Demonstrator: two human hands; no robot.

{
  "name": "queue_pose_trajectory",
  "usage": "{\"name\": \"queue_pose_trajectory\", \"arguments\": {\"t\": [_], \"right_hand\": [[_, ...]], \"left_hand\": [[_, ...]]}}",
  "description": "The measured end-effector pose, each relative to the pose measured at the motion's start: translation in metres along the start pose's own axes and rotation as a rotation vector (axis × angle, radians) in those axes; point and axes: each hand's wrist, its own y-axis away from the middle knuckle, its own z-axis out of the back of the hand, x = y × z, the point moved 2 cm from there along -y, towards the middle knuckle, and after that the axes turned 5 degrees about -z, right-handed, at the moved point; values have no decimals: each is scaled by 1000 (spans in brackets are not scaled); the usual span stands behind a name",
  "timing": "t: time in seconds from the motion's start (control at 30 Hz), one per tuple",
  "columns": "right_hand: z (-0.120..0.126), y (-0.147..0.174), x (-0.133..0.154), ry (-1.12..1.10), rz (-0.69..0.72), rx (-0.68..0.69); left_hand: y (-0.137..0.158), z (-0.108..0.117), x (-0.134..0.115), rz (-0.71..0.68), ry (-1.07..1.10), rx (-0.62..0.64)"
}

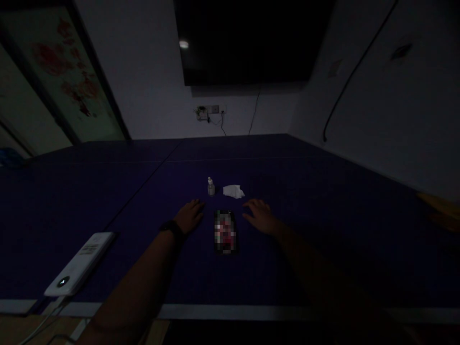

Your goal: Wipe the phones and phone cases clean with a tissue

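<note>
A phone [225, 232] lies flat on the dark blue table [305, 187], its screen pixelated. To its left, my left hand [189, 215] rests on the tabletop, fingers stretched out and a dark band on the wrist. On the phone's other side is my right hand [261, 215], fingers apart and holding nothing. Neither hand touches the phone. Beyond the phone stands a small clear bottle [211, 188] with a white top, upright. Just right of the bottle lies a crumpled white cloth or tissue [233, 191]; its exact kind is hard to tell in the dim light.
A white power bank [81, 263] with a cable plugged in lies near the table's front left edge. On the far wall are a large dark screen [251, 43] and sockets [212, 109] with cords. Something yellow [440, 206] sits at the right edge.
</note>
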Motion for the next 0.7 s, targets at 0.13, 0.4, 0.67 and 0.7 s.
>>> {"name": "queue_pose_trajectory", "arguments": {"t": [0.13,0.4,0.67,0.7], "right_hand": [[1,1,4,-22,-1,-8],[2,7,19,-81,96,26],[-1,7,17,-92,102,48],[-1,7,16,-91,99,51]], "left_hand": [[0,-1,0,-1,-2,3],[-1,-5,5,-20,-11,-16],[-2,-11,10,-49,-4,-39],[-2,-11,10,-49,-2,-39]]}}
